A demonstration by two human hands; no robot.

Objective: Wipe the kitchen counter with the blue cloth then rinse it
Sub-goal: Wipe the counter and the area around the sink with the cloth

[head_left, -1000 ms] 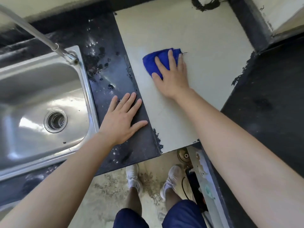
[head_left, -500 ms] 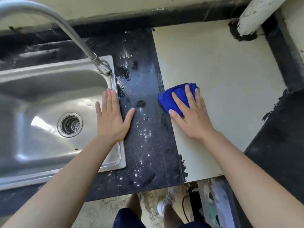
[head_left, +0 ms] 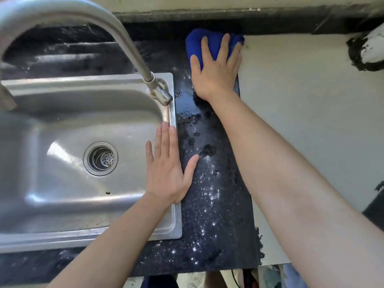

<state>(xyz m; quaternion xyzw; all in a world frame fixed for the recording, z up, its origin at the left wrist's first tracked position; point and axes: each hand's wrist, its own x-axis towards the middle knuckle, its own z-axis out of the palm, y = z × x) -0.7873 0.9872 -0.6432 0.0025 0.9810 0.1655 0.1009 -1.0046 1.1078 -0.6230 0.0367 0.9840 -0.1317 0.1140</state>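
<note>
Steel fills the left: the sink (head_left: pixel 62 204) is sitting in the dark speckled surface (head_left: pixel 212 215), its drain (head_left: pixel 100 158) in the middle of the basin and the curved tap (head_left: pixel 116 32) arching over the back rim. A pale panel (head_left: pixel 311 121) is lying to the right. The left hand (head_left: pixel 166 175) is resting flat, fingers spread, across the sink's right rim. The right hand (head_left: pixel 216 69) is pressing flat, fingers spread, on the blue cloth (head_left: pixel 199 41) at the surface's back edge.
</note>
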